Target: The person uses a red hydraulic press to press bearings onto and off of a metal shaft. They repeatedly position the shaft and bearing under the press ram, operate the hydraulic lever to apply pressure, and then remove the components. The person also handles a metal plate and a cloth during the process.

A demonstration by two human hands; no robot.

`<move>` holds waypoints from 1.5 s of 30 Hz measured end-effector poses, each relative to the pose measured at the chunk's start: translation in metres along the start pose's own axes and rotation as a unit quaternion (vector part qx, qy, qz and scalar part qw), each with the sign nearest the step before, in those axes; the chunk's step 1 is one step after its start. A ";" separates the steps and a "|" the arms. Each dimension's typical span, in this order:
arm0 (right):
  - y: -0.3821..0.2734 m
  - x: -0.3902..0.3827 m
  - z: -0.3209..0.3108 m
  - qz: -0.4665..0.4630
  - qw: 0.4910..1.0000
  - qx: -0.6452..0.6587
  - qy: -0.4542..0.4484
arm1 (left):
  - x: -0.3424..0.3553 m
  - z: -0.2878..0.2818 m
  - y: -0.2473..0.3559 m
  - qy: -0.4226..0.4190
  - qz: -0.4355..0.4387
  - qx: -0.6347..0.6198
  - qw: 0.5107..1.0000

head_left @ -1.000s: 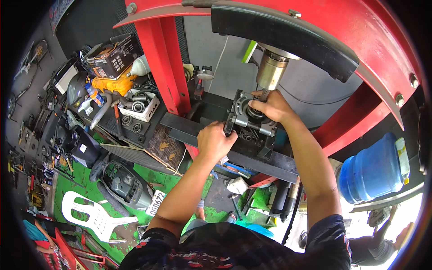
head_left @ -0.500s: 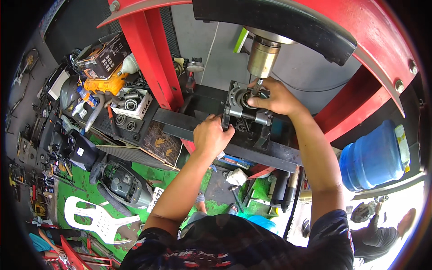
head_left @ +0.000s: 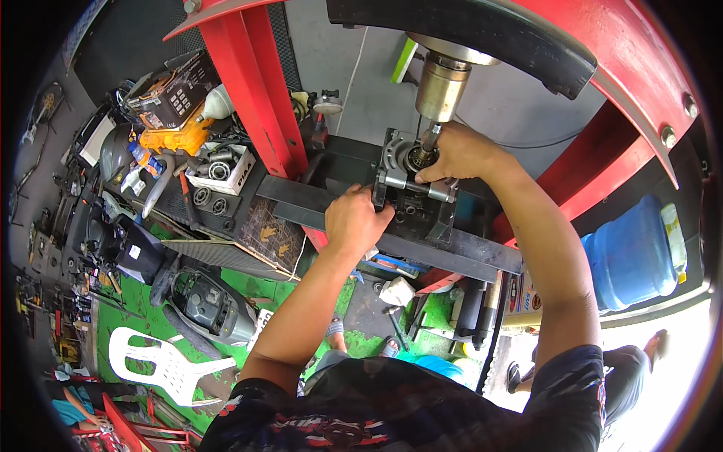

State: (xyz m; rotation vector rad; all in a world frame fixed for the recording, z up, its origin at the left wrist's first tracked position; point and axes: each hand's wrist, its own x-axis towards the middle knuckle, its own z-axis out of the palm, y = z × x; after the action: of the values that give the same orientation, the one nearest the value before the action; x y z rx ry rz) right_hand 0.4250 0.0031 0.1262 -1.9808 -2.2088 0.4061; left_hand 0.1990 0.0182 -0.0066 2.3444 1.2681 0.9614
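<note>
Under the brassy press ram (head_left: 442,87), a metal clamping fixture (head_left: 399,162) with a round bearing seat rests on the dark press bed (head_left: 482,261). A short, bright metal shaft (head_left: 431,138) stands slightly tilted between the ram and the seat. My right hand (head_left: 465,153) is closed round the shaft from the right, its thumb low by the bearing seat; some fingers are hidden behind it. On the fixture's left, my left hand (head_left: 354,222) grips the black side plate (head_left: 379,190), fingers partly out of sight.
Red press uprights (head_left: 256,90) flank the work. A bench at left holds a box of bearings (head_left: 220,172), a hammer (head_left: 187,197) and loose parts. At right stands a blue water jug (head_left: 631,256); below left, a white plastic chair (head_left: 162,365). Another person sits at lower right.
My right hand has shifted a little, its fingers now wrapped higher by the shaft, and that forearm has swung outward to the right. My left hand keeps its place.
</note>
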 end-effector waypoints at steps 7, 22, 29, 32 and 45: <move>0.012 0.005 0.008 -0.007 1.000 -0.017 0.000 | 0.001 0.005 -0.005 0.009 0.018 -0.001 1.000; 0.018 0.019 0.043 0.039 0.987 0.122 0.094 | 0.001 0.000 -0.005 -0.016 0.006 0.017 1.000; 0.006 0.021 0.039 0.054 0.989 0.112 0.078 | 0.000 -0.003 -0.001 -0.028 0.000 0.035 0.999; 0.014 0.016 0.050 0.019 0.976 0.152 0.153 | -0.001 -0.006 0.000 -0.043 -0.007 0.033 0.999; -0.029 0.037 0.051 0.045 0.753 0.576 0.314 | -0.001 -0.011 0.002 -0.061 -0.015 0.025 0.998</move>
State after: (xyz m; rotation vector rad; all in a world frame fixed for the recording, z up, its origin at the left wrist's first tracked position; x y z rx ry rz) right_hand 0.3785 0.0313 0.0835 -1.1995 -0.9575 0.7273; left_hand 0.1926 0.0163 0.0018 2.3740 1.2901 0.7726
